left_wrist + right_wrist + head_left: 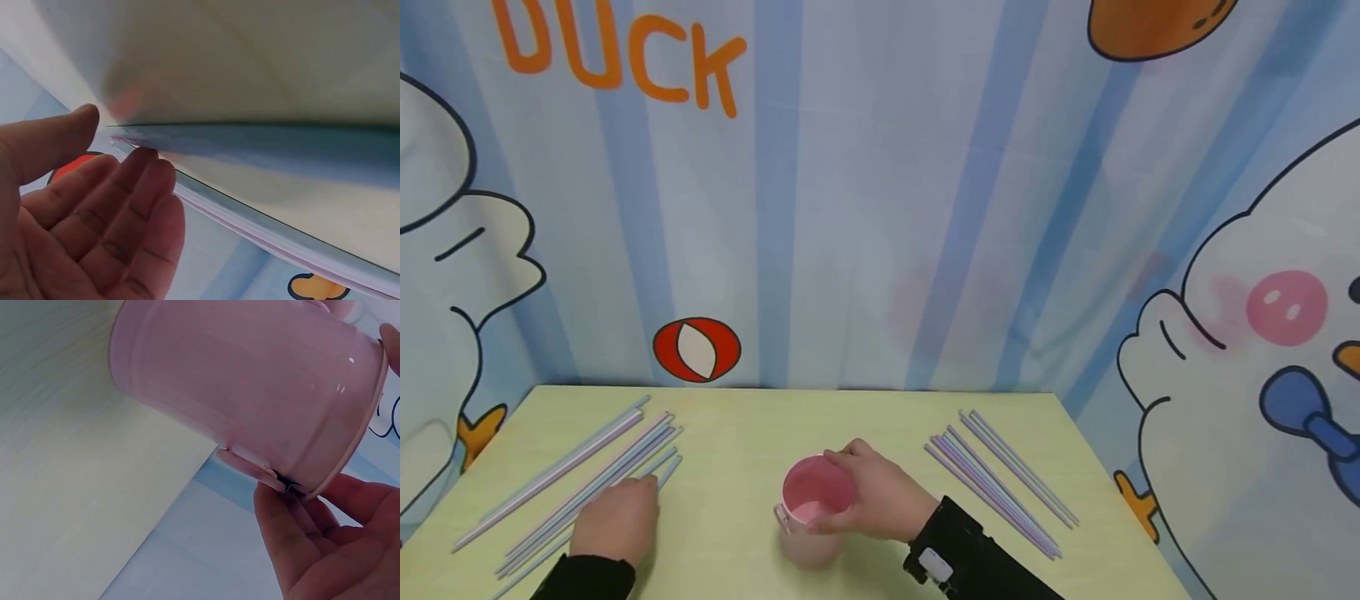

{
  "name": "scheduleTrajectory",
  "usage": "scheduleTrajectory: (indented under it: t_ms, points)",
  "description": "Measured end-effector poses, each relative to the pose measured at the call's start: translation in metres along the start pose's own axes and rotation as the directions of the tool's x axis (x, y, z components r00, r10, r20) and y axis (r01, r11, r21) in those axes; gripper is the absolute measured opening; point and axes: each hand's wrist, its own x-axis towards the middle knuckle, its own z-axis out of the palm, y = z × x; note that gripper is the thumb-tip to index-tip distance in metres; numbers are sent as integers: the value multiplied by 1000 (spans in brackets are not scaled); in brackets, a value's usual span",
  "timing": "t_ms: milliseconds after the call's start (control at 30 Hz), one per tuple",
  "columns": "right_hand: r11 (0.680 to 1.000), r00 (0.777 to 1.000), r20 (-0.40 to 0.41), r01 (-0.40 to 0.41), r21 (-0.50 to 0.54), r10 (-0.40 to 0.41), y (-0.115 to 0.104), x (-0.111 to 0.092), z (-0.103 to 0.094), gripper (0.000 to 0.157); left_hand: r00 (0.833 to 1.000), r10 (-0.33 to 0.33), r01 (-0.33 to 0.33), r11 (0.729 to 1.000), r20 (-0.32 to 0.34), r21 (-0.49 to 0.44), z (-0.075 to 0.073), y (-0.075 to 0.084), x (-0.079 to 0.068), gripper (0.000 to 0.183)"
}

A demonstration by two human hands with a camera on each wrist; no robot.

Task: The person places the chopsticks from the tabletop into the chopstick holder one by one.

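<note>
My right hand [880, 492] grips a small pink bucket [817, 492] by its rim, the open mouth facing up. In the right wrist view, a small side handle [247, 469] of the bucket shows by the fingertips, and the base is at the tabletop. My left hand [613, 521] reaches over the left group of long, thin pastel sticks [561, 517]. In the left wrist view, its fingertips are right at a blue stick [269, 153], the fingers gently bent and the thumb standing apart.
Another group of thin pastel sticks [1000, 492] lies slanted on the right side of the pale yellow table [737, 433]. Behind the table hangs a blue striped curtain [865, 208] with cartoon ducks.
</note>
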Motion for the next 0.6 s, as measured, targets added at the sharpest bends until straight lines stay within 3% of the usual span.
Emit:
scheduleTrajectory:
  t_ms: [467, 600]
  points:
    - [1000, 999, 38, 13, -10, -12, -3, -1, -1, 93, 1000, -23, 23, 1000, -6, 3, 4, 7, 6, 9]
    - [1000, 999, 36, 18, -15, -18, -3, -2, -2, 91, 999, -17, 16, 1000, 30, 5, 5, 9, 9, 11]
